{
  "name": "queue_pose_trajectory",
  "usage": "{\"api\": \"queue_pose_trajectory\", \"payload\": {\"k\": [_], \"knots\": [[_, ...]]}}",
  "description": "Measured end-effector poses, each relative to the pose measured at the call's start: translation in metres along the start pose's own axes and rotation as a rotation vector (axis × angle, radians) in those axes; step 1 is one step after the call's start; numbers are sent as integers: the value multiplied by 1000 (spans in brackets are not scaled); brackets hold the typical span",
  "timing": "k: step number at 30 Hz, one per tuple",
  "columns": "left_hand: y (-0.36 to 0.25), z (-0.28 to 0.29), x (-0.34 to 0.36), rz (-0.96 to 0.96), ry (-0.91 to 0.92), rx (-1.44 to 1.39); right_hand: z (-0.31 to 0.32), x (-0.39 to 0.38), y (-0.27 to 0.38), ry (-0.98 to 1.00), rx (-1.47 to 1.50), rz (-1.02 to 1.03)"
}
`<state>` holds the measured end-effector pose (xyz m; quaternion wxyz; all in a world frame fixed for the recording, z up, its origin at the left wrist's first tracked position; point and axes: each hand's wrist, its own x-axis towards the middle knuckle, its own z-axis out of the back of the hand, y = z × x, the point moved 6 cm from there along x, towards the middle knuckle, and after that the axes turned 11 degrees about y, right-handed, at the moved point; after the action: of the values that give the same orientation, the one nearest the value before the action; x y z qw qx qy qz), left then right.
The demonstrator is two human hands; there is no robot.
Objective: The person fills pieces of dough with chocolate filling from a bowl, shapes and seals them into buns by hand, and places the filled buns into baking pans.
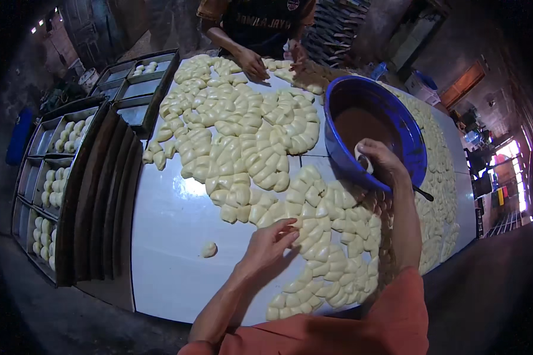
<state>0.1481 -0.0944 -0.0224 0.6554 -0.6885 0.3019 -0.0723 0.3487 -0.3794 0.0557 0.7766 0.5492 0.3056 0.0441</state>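
Over the near rim of a blue bucket, my right hand is closed on a pale piece of dough. Brown filling lies inside the bucket. My left hand is open, its thumb and index finger apart. Its fingertips are beside or touching the edge of a spread of pale, glossy dough pieces packed closely on the white table. Left of that hand, a single rounded dough piece sits by itself on the white table.
At the left stand dark divided trays holding rounded dough pieces, with dark boards leaning beside them. Across the table, another person's hands are at the dough. More dough covers the right side. A dark handle sticks out by the bucket.
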Motion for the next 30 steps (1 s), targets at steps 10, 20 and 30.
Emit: {"api": "queue_pose_trajectory", "payload": {"k": [10,20,30], "knots": [[-49,-16,37,-306,-76,-577,-153,-15,25,4,751,407],[13,69,-42,-295,-530,-683,-284,-7,-10,112,185,541],[9,84,-64,-403,-601,-393,-324,-10,7,-36,129,492]]}}
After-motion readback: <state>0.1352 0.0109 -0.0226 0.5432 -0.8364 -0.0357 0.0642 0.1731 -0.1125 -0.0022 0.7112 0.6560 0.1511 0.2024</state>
